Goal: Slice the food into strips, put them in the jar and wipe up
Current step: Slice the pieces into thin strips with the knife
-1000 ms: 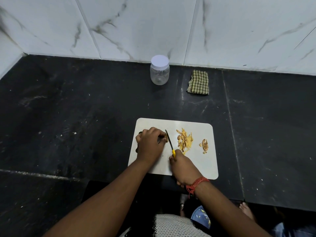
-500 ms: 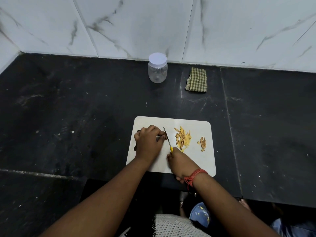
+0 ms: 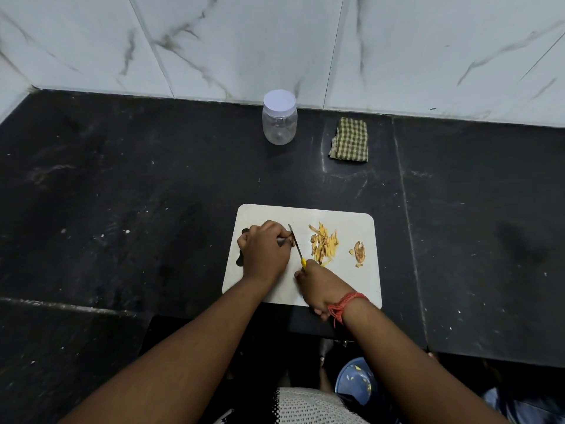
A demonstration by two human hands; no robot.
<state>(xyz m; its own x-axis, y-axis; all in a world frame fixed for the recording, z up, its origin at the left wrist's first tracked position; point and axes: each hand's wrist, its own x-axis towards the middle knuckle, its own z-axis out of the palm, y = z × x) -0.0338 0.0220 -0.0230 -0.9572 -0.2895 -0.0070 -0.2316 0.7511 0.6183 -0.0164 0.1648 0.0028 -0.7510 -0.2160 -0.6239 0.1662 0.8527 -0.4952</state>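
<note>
A white cutting board (image 3: 345, 289) lies on the black stone counter (image 3: 122, 209), just right of the frame's centre. The left hand (image 3: 265, 250) rests knuckles-up on the board's left part, fingers curled down over a piece of food that is almost wholly hidden beneath them; what the piece is cannot be told. The right hand (image 3: 321, 286), lower and to the right, is clenched around the yellow handle of a small knife (image 3: 296, 244). The blade runs up and leftward from the handle, its edge lying just beside the left fingertips. A red thread band (image 3: 347, 304) circles the right wrist.

Right of the blade, at the board's middle, lies a heap of yellow cut strips (image 3: 324, 243). Farther right on the board, apart from the heap, lies a small brownish scrap (image 3: 359, 252).

In the upper centre of the frame, against the marbled wall tiles (image 3: 244, 41), a clear plastic jar (image 3: 279, 123) stands upright with its white lid on. To its right, well apart from the board, lies a folded green-checked cloth (image 3: 350, 140).
</note>
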